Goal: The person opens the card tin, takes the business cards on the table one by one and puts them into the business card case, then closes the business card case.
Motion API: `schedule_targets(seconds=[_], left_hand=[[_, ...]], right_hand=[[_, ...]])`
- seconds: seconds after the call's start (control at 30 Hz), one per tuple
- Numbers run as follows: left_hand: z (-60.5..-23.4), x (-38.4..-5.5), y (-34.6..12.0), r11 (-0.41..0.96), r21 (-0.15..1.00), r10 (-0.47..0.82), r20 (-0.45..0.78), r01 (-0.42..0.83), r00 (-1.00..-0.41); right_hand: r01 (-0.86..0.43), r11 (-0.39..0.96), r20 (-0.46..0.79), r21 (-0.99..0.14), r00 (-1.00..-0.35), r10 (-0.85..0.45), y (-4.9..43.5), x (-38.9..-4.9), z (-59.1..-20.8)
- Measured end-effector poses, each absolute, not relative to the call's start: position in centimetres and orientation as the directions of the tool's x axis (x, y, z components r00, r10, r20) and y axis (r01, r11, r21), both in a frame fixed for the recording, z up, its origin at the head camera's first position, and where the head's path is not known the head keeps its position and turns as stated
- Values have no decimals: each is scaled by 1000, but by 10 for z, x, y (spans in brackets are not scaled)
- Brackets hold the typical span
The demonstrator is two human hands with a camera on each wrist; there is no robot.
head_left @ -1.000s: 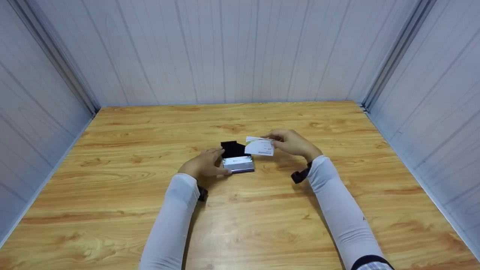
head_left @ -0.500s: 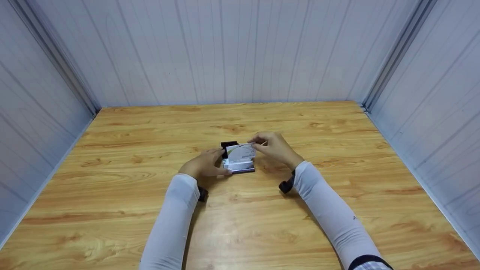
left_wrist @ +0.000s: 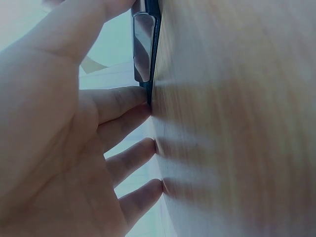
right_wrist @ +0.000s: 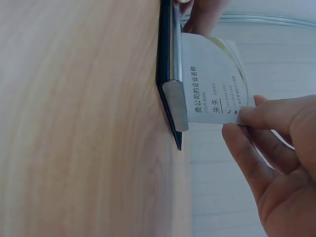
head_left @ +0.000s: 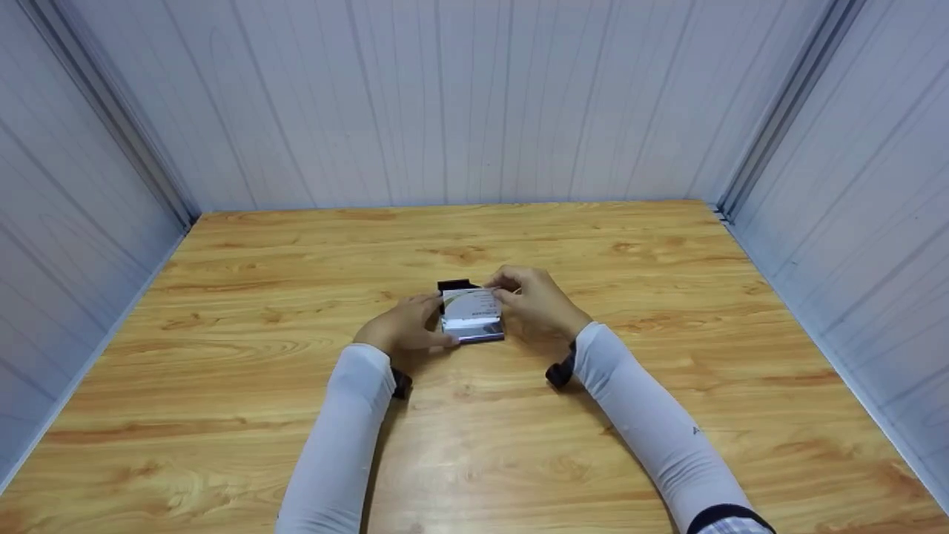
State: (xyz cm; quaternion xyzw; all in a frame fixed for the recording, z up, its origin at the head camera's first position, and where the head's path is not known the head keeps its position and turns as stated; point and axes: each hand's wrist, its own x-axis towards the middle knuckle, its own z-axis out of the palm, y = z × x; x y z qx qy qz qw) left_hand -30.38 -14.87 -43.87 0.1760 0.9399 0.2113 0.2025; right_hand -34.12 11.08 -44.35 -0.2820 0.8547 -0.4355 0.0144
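Observation:
A business card holder (head_left: 480, 331) with a shiny metal front and a black flap lies on the wooden table. My left hand (head_left: 404, 324) holds its left side between thumb and fingers; in the left wrist view the index finger touches the holder's end (left_wrist: 143, 47). My right hand (head_left: 537, 300) pinches a white printed business card (right_wrist: 215, 84) at one corner between thumb and index finger. In the right wrist view the card stands up from the holder's mouth, its lower edge hidden behind the metal side (right_wrist: 176, 106). The black flap (head_left: 454, 284) shows behind the card.
The wood-grain table (head_left: 460, 430) stretches around both hands. White panel walls (head_left: 474, 104) enclose it at the back and on both sides. A dark wrist camera (head_left: 560, 373) hangs below the right wrist, and another (head_left: 401, 384) is at the left wrist.
My right hand has moved left and toward me, carrying the card from beside the holder to over it, and the card has lowered to the holder's mouth. The left hand stays put.

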Motion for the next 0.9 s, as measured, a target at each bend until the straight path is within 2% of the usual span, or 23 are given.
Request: schedule_targets(seconds=[0.4, 0.9], left_hand=[[-438, -302, -150, 847, 474, 413, -302, 241, -859], [-439, -303, -149, 853, 464, 406, -306, 237, -861]], right_hand=[[-440, 469, 178, -766, -846, -503, 107, -339, -444], [-532, 547, 122, -647, -780, -614, 112, -343, -447]])
